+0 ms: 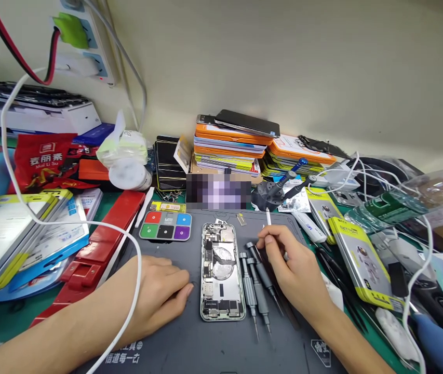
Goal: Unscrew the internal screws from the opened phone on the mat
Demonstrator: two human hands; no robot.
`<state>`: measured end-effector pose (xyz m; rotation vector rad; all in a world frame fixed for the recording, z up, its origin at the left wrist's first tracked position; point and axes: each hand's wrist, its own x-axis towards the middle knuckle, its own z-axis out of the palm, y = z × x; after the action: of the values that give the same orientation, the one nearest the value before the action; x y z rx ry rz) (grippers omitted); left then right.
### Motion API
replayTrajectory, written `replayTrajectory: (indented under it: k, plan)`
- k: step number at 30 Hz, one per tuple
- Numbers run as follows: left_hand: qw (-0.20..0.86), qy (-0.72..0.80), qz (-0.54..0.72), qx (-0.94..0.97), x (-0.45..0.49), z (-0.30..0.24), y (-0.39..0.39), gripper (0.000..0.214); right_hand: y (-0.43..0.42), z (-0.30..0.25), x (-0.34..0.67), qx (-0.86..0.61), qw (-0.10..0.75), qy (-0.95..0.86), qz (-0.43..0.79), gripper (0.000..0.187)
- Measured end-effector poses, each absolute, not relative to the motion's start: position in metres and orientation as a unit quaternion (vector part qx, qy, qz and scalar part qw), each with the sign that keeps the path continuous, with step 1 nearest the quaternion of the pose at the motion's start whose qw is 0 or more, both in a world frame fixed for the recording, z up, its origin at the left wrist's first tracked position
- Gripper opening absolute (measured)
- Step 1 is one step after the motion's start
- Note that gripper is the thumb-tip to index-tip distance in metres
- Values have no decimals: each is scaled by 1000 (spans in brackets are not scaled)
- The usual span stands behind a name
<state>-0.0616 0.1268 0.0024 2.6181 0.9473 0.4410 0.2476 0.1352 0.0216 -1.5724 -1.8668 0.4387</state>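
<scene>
An opened phone (222,272) lies on the dark grey work mat (174,343), its circuit board and round wireless charging coil exposed. Left of it, my left hand (162,291) rests on the mat with fingers curled together and nothing seen in them. My right hand (289,254) is over the mat to the right, with thumb and fingers pinched around a thin white stick (268,217) that looks like a cigarette. Several grey precision screwdrivers (259,288) lie side by side between the phone and my right hand.
A colored magnetic screw tray (165,232) sits behind my left hand. Back right stands a round black tool holder (268,195). A white cable (140,270) crosses over my left forearm. Stacked boxes (229,145), battery packs (361,259) and a plastic bottle (392,205) surround the mat.
</scene>
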Motion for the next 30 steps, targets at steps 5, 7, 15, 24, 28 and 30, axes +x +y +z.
replayTrajectory:
  k: [5,7,15,24,28,30]
  plan:
    - [159,334,156,916,-61,2,126,33,134,22,248,-597,329,-713,164,14]
    - [158,333,155,917,-61,2,126,33,134,22,248,-597,331,-713,162,14]
    - [149,330,158,919,-63,-2,128,34,135,21,248,-594,329,-717,158,14]
    - [146,332,165,917,-62,-1,127,35,135,21,248,-591,333,-718,158,13]
    - [145,331,161,919,-63,-1,126,35,136,20,249,-589,331,-721,157,13]
    - [145,330,160,919,-63,-1,126,35,135,19,249,-588,330,-722,156,14]
